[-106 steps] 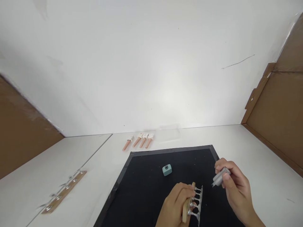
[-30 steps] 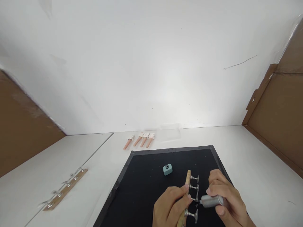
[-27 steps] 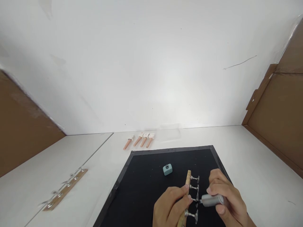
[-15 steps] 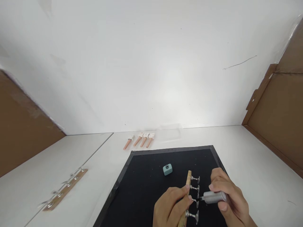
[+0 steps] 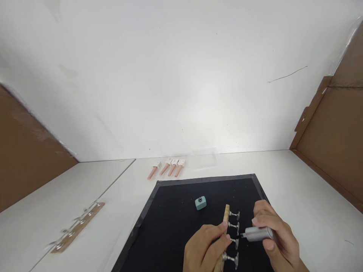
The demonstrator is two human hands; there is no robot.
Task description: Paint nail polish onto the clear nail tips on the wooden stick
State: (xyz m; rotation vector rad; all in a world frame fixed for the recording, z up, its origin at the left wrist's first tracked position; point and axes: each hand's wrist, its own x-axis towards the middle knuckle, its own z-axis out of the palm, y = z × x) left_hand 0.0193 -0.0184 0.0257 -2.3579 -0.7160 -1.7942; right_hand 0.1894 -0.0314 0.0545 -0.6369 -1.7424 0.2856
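My left hand (image 5: 205, 247) grips a wooden strip (image 5: 226, 216) that carries several small metal stands (image 5: 234, 259) pointing right. Between the fingers of my right hand (image 5: 279, 236) is a silver brush cap (image 5: 256, 234), held sideways. Its dark brush tip points left, close beside the middle stands; whether it touches one I cannot tell. A teal bottle (image 5: 200, 203) with a dark open neck rests on the black mat (image 5: 172, 211), up and left of the strip.
Several pink-handled bottles with white ends (image 5: 180, 168) lie behind the mat, near a faint clear tray (image 5: 204, 160). On the left of the white table, another wooden strip (image 5: 74, 235) holds metal stands. Brown cardboard panels (image 5: 334, 139) flank both sides.
My right hand and the brush cap have shifted slightly to the right and up. The left hand and its wooden strip have hardly moved.
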